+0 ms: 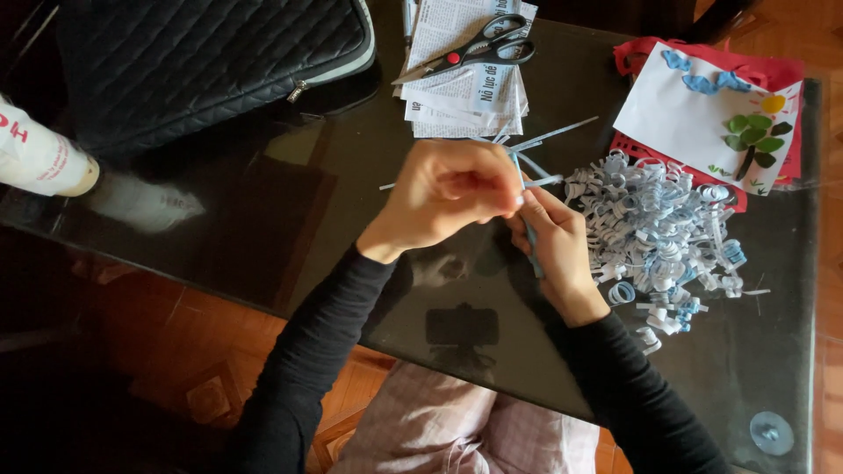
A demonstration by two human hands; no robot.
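Note:
Over a dark glass table [263,219], my left hand [448,193] and my right hand [553,246] meet. Both pinch the same thin blue-and-white paper strip [536,182] near its curled end. A slim blue tool [532,241] runs down through my right hand's fingers. Just right of my hands lies a heap of curled blue and white paper coils [659,233]. Several loose straight strips [553,134] lie on the glass behind my hands.
Scissors [474,51] rest on a stack of newspaper pieces [461,96] at the back. A white card with a paper tree and clouds [707,118] lies on red sheets, back right. A black quilted bag [211,61] and a white bottle [39,154] sit at left.

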